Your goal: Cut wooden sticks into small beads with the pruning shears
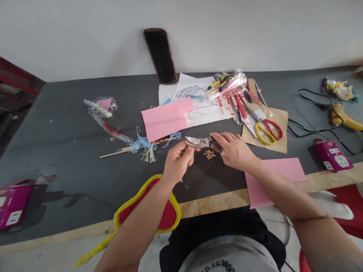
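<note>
Pruning shears [202, 142] are hanging just over the surface [70, 151], between the two hands, blades pointing left and looking slightly parted.

Risks, near to far. Red fan-shaped piece with yellow trim [167, 216] is overhanging the front edge below the left forearm; a dropped elbow could be tipping it off. Near pink sheet [279, 170] is also projecting past the edge, right forearm crossing above it; a sleeve-height brush could be dragging it. Pile of small pale bits [210, 154] is lying right beside the handles; a low sweep could be scattering it. Main hazard: left fingertips are sitting right at the blades, so a slip or early squeeze could be nicking them. Farther back, phone [160, 56] is leaning on the wall; a bumped surface could be sliding it down.

Pose: both forearms are reaching forward from the near edge and angling inward. Right hand [235, 151] is grasping the shears' handles, palm down, fingers wrapping. Left hand [178, 158] is curling closed in a thumb-and-finger pinch by the blades; can't tell what it's pinching, too small there.
</note>
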Motion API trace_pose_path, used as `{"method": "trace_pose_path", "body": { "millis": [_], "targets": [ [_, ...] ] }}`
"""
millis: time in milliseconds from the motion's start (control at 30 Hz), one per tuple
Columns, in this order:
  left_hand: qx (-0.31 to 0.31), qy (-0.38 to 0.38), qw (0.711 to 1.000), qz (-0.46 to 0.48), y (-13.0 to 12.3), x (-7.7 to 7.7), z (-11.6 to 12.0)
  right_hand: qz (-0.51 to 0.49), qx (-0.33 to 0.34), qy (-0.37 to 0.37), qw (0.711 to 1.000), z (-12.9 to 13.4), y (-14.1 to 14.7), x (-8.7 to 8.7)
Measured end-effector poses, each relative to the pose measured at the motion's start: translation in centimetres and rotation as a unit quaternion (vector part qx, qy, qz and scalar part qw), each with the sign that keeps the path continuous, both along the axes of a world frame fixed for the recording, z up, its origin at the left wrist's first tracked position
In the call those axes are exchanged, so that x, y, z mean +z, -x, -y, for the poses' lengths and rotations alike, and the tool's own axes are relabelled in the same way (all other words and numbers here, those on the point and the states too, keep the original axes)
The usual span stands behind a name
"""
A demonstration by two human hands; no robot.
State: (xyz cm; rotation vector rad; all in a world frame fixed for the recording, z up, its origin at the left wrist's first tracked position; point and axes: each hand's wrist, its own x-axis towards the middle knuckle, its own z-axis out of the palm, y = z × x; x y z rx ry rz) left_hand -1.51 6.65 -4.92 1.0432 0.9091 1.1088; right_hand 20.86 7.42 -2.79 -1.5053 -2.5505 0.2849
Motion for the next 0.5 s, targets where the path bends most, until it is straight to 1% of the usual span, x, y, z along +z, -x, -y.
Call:
{"method": "trace_pose_path", "body": {
  "millis": [100,200,267,333,400,433,500],
  "targets": [
    [0.028,-0.009,0.999,0.034,0.0,0.4,-0.5,-0.06,-0.039,-0.014,0.997,-0.4,-0.5,-0.1],
    [0.08,-0.03,0.995,0.042,0.1,0.7,-0.9,-0.176,-0.096,-0.004,0.98,-1.0,-1.2,0.7],
    [0.093,-0.032,0.995,0.021,0.1,0.7,-1.1,-0.25,-0.124,0.043,0.959,-1.2,-1.7,1.7],
    [0.084,-0.026,0.996,-0.015,0.0,0.5,-1.1,-0.303,-0.142,0.124,0.934,-1.2,-1.9,2.7],
    [0.062,-0.016,0.996,-0.067,-0.2,0.6,-1.0,-0.348,-0.153,0.237,0.894,-0.9,-1.8,3.4],
    [0.046,-0.017,0.993,-0.103,-0.3,0.8,-0.8,-0.37,-0.159,0.301,0.865,-0.8,-1.7,3.6],
    [0.008,-0.052,0.981,-0.188,-0.6,1.5,-0.3,-0.407,-0.182,0.419,0.791,-0.4,-1.4,3.9]
  ]
}}
